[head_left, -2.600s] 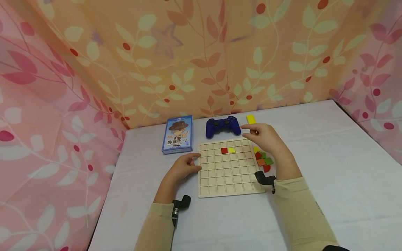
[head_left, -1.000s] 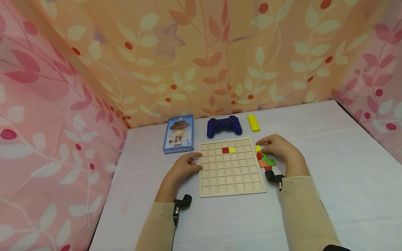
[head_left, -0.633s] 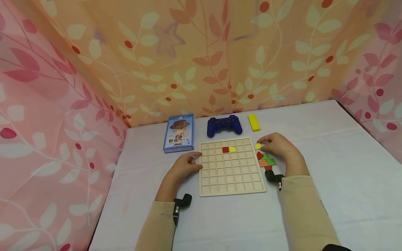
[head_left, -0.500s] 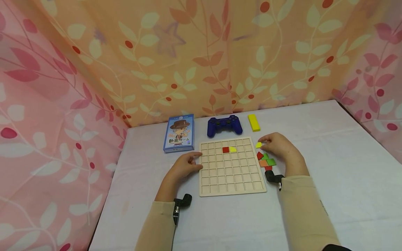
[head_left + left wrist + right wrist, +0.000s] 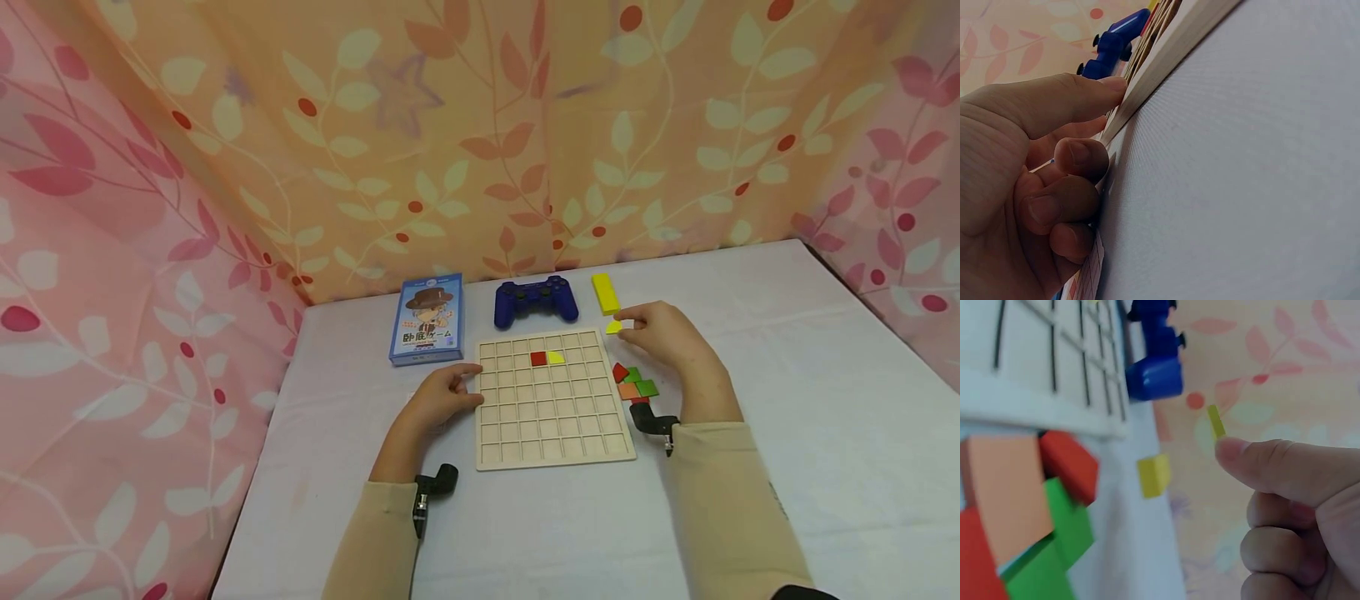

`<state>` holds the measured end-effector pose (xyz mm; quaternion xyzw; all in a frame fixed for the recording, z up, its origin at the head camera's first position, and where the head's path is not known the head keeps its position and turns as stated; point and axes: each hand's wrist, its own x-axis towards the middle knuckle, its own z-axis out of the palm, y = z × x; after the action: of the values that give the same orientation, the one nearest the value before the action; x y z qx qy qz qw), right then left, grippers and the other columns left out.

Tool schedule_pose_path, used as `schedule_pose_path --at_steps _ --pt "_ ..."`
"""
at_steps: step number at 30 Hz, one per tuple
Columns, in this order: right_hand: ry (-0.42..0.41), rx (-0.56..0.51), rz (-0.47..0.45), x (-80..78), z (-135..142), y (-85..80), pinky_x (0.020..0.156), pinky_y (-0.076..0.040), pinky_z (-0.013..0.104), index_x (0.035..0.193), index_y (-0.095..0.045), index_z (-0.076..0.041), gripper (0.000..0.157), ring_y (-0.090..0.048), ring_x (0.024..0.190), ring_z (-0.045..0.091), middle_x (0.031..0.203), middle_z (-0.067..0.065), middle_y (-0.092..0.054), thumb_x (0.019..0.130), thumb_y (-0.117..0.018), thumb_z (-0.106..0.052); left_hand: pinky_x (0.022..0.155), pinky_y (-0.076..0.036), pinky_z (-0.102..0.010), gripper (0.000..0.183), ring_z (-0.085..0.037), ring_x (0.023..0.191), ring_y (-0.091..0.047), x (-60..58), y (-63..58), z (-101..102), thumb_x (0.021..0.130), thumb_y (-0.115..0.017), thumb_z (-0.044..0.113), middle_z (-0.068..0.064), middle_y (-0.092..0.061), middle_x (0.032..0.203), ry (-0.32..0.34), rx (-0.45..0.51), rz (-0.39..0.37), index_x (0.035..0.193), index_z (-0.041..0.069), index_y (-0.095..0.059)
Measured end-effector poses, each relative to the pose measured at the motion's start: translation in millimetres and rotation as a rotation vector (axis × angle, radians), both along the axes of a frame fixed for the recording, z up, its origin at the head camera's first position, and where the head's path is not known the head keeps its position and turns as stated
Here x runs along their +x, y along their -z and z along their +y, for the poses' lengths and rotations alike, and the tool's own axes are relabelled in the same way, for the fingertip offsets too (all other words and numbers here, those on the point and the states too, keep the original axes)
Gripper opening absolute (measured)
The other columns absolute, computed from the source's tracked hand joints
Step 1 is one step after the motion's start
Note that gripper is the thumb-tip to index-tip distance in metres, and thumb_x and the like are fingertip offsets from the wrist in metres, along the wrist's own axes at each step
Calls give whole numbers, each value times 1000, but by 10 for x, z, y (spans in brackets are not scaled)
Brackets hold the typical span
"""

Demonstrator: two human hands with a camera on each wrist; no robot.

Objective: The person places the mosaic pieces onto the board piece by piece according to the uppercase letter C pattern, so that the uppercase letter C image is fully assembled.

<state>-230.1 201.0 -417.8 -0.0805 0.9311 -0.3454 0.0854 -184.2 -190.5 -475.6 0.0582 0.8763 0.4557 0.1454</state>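
My right hand (image 5: 660,337) pinches a small yellow tile (image 5: 614,327) between thumb and forefinger, just beyond the board's far right corner. In the right wrist view the tile (image 5: 1216,421) stands edge-on above the thumb tip, the other fingers curled below. At the left edge of the wooden grid board (image 5: 555,417), the thumb and forefinger of my left hand (image 5: 437,402) touch the rim, set apart from each other. Its remaining fingers are bent in the left wrist view. A red square tile (image 5: 538,358) and a yellow quarter-round tile (image 5: 555,357) lie side by side in the grid.
Several red, green and orange tiles (image 5: 628,389) lie in a cluster right of the board. Behind it are a blue game controller (image 5: 535,302) and a yellow block (image 5: 605,293). A blue card box (image 5: 426,321) lies at the back left. Patterned curtains surround the white table.
My right hand has picked the yellow tile out of the cluster and carried it up and away, toward the yellow block. The left hand stays at the board's edge.
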Motion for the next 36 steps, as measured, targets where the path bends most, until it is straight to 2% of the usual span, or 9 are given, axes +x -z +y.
schedule_pose_path --at_steps 6,13,20,27,36 --pt "16 28 114 99 -134 -226 67 -35 39 136 -65 -3 39 -47 74 26 81 8 -50 99 -66 -18 51 -34 -28 55 -13 57 -45 -8 16 -4 87 -83 19 -1 -57 72 -3 2 -1 139 16 -65" --pt "21 -21 199 280 -341 -493 57 -34 35 137 -65 -5 40 -43 60 21 68 3 -45 100 -67 -18 46 -32 -28 56 -12 52 -42 -10 35 -18 88 -83 21 -1 -57 71 -3 17 -9 140 16 -64" --pt "-16 -51 262 436 -565 -645 56 -31 35 135 -68 -9 37 -36 56 19 65 1 -39 99 -68 -18 49 -33 -28 55 -13 55 -44 -12 31 -16 88 -83 21 -1 -57 71 -1 13 -1 139 17 -65" --pt "-96 -49 374 498 -803 -632 55 -31 34 130 -71 -8 35 -38 55 16 65 -2 -46 97 -71 -17 48 -33 -29 54 -13 54 -44 -17 29 -9 88 -82 21 -1 -56 71 -2 11 -9 139 18 -65" --pt "-160 -26 370 468 -1141 -454 50 -29 29 129 -73 -11 35 -36 51 13 64 -3 -45 95 -74 -20 48 -33 -28 55 -13 55 -44 -11 17 -10 88 -82 23 -1 -57 71 -2 -3 -16 139 19 -65"
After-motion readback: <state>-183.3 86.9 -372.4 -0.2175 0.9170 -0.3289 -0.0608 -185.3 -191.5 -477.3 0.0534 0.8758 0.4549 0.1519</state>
